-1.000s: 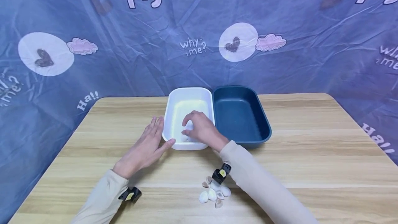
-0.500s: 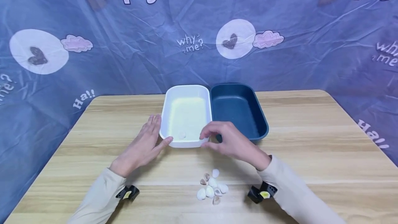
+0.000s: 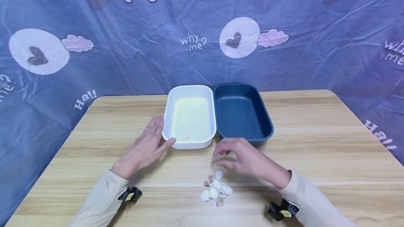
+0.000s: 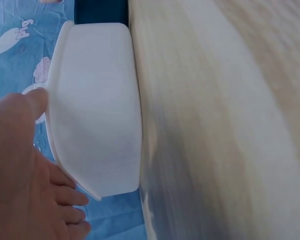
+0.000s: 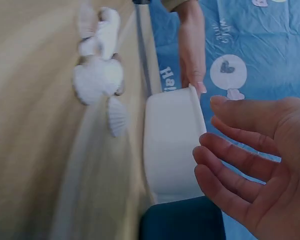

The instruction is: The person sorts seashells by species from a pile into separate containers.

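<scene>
Several seashells [image 3: 213, 193], white and brownish, lie in a loose cluster on the table in front of me. One pale shell [image 3: 185, 136] rests inside the white bin [image 3: 189, 145], near its front wall. My left hand [image 3: 145, 150] touches the bin's left front corner, fingers along the side and thumb on the front rim. Above the table, just behind the shells, hovers my right hand [image 3: 244, 158]. Its fingers are loosely bent, and the right wrist view shows nothing between thumb and fingers.
A dark blue bin [image 3: 243, 115] stands right beside the white one, on its right. Both sit near the back edge of the wooden table [image 3: 303, 132]. Behind the table hangs a blue printed cloth [image 3: 157, 62].
My right hand has come out of the white bin and moved right and toward me, leaving a shell in the bin. The left hand has stayed at the bin's corner.
</scene>
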The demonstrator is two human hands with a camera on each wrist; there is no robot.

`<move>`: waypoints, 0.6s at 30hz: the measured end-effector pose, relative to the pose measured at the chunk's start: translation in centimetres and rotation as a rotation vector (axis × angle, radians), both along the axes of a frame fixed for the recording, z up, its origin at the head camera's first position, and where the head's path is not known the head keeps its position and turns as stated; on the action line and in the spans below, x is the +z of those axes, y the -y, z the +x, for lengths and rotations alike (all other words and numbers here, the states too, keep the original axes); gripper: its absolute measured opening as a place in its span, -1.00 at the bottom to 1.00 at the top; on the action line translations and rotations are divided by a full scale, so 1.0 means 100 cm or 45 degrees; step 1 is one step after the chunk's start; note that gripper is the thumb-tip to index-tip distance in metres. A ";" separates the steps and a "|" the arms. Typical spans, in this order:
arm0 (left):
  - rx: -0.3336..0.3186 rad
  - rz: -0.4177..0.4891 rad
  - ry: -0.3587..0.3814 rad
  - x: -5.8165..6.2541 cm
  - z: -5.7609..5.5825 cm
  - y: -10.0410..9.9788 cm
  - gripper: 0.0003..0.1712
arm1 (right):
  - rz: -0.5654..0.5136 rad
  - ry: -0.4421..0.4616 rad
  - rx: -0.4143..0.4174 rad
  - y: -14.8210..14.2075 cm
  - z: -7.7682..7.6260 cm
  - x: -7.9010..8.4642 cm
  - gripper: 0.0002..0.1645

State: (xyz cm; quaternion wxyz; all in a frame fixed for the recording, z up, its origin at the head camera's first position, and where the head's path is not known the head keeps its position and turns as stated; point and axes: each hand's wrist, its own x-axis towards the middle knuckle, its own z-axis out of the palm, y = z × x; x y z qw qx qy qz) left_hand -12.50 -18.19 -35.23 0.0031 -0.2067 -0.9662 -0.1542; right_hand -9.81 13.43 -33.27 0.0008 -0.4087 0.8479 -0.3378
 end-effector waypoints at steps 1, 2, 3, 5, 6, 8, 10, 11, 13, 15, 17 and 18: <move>0.003 -0.016 -0.010 0.000 0.000 0.000 0.03 | 0.009 0.013 -0.001 -0.001 0.001 -0.001 -0.84; 0.003 -0.032 -0.026 0.000 0.000 0.000 0.03 | 0.015 0.024 -0.003 -0.002 0.002 -0.002 -0.85; 0.002 -0.050 -0.041 0.000 0.000 0.000 0.03 | 0.018 0.037 -0.006 -0.004 0.003 -0.003 -0.85; 0.003 -0.084 -0.062 0.000 0.000 -0.001 0.02 | 0.018 0.045 -0.015 -0.007 0.004 -0.007 -0.85; 0.004 -0.093 -0.066 -0.001 0.000 -0.001 0.02 | 0.012 0.048 -0.016 -0.008 0.004 -0.009 -0.84; 0.002 -0.103 -0.071 -0.001 0.000 -0.001 0.02 | -0.005 0.038 -0.011 -0.010 0.005 -0.014 -0.83; 0.003 -0.105 -0.066 0.000 0.000 -0.001 0.02 | -0.017 0.026 0.005 -0.012 0.007 -0.018 -0.82; 0.003 -0.104 -0.060 0.000 0.000 -0.001 0.02 | -0.018 0.027 0.016 -0.012 0.007 -0.020 -0.82; 0.001 -0.099 -0.056 0.000 0.000 0.000 0.02 | 0.000 0.032 0.042 -0.013 0.010 -0.023 -0.80; -0.002 -0.095 -0.050 0.000 0.000 0.000 0.02 | 0.039 0.049 0.068 -0.015 0.012 -0.026 -0.78; -0.002 -0.094 -0.041 0.000 0.000 0.000 0.02 | 0.074 0.076 0.097 -0.017 0.014 -0.028 -0.76; -0.002 -0.092 -0.039 0.000 -0.001 0.000 0.02 | 0.089 0.079 0.112 -0.018 0.015 -0.029 -0.74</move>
